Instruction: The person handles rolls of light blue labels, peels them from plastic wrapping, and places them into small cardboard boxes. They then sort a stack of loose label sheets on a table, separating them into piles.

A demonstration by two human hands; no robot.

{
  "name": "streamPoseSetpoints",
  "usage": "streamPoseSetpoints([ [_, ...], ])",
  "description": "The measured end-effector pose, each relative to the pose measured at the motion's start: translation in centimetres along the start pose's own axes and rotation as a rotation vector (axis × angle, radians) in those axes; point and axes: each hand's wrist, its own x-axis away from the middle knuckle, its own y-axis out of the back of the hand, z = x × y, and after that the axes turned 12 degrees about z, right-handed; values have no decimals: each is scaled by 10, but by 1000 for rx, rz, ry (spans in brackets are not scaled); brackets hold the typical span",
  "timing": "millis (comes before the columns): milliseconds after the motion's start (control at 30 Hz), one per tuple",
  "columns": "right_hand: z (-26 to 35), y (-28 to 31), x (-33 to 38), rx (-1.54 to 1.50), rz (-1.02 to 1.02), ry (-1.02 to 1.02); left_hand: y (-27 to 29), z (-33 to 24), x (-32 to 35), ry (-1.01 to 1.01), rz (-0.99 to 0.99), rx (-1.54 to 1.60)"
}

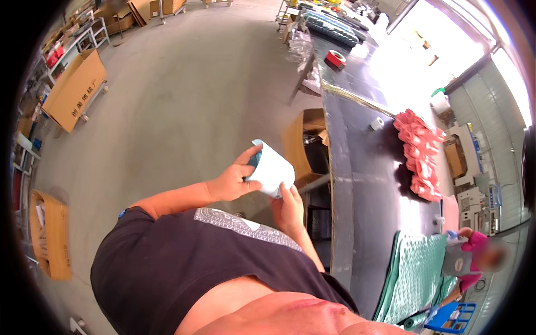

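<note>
In front of my body I hold a pale blue, curled sheet [274,169], bent into a loose tube with a darker blue inner side. The fingers and thumb of my left hand [234,180] grip its left rim, with the opening beside them. My right hand [288,207] pinches the lower right edge between thumb and fingers. The sheet is off the table, left of its edge. Its exact kind cannot be made out.
To my right runs a long dark table [357,218] carrying green textured mats [419,268], a pink bundle [419,153], a small white roll [377,123] and a tape roll [336,59]. An open cardboard box [294,146] stands against it. Another person [472,257] is across the table.
</note>
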Motion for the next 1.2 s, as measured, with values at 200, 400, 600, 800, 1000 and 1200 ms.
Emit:
streamPoseSetpoints([
  [200,11,-20,-200,597,144,232,144,36,-89,330,-214,448],
  [400,18,-11,-397,904,168,284,273,134,-185,204,-191,378],
  [600,55,-26,-559,481,108,285,397,229,-333,2,-17,236],
  [800,109,10,-696,613,45,439,469,311,-479,-159,167,200],
  [1000,168,75,-845,984,-10,652,528,388,-619,-136,64,-174],
  [1200,249,121,-967,1253,-29,673,571,403,-798,-361,282,-728],
])
